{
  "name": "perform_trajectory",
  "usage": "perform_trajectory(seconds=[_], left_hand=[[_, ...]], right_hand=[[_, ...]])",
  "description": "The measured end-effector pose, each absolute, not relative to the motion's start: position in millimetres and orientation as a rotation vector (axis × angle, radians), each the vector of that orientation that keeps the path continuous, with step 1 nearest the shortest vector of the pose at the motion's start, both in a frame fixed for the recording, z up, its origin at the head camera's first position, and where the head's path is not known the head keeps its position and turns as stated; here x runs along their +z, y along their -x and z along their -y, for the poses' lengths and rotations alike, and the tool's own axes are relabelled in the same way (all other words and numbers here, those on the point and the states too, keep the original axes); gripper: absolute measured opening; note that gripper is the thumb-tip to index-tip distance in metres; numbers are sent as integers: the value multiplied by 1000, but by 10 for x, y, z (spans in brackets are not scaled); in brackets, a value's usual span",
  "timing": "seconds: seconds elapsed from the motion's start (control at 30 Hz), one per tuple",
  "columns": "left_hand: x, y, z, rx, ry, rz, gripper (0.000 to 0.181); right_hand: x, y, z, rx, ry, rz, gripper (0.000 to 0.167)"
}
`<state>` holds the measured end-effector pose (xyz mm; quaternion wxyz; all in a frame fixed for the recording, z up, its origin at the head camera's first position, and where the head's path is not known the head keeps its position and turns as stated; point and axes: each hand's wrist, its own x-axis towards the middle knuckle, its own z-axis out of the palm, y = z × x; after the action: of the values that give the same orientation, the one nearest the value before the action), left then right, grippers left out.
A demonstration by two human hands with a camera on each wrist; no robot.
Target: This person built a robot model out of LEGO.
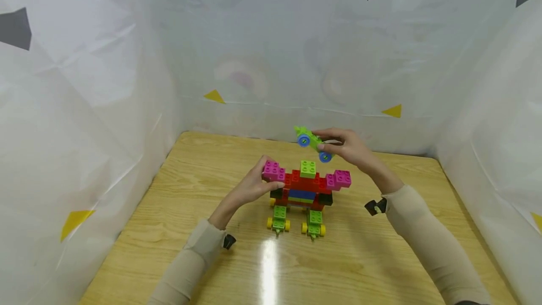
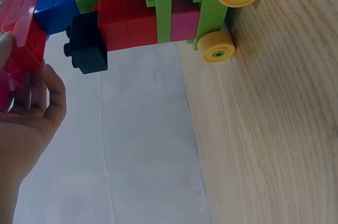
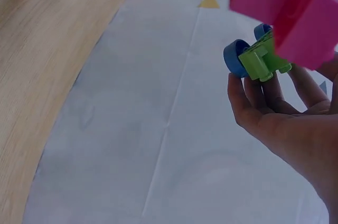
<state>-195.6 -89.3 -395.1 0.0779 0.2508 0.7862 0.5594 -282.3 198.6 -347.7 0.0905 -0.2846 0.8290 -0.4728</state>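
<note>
A figure built of toy building bricks (image 1: 302,182) stands upright on the table, with pink arms, a lime top brick (image 1: 308,168) and two green wheeled bases with yellow wheels (image 2: 216,47) at its foot. My left hand (image 1: 254,183) grips the pink arm (image 1: 273,170) on the figure's left side, thumb in front and fingers behind. Above and behind the figure, my right hand (image 1: 349,147) pinches a green wheeled base with blue wheels (image 1: 304,140), held tilted in the air. In the right wrist view, the figure's other pink arm (image 3: 296,12) covers part of that base.
The wooden table (image 1: 203,164) is enclosed by white sheeting (image 1: 296,60) at the back and both sides. Yellow and dark triangles mark the sheeting. A small black device (image 1: 229,241) sits at the left wrist and another (image 1: 375,207) at the right.
</note>
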Motion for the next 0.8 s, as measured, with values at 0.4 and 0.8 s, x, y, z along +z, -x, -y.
perform_trajectory(seconds=[0.4,0.8], left_hand=[[-3895,1945,896,1672,-749,-2365,39],[-3912,1946,884,1670,-732,-2362,40]], right_hand=[[-3165,2593,-2007,-1389,823,-2411,40],[-3003,2374,-1894,-1270,1016,-2437,36]])
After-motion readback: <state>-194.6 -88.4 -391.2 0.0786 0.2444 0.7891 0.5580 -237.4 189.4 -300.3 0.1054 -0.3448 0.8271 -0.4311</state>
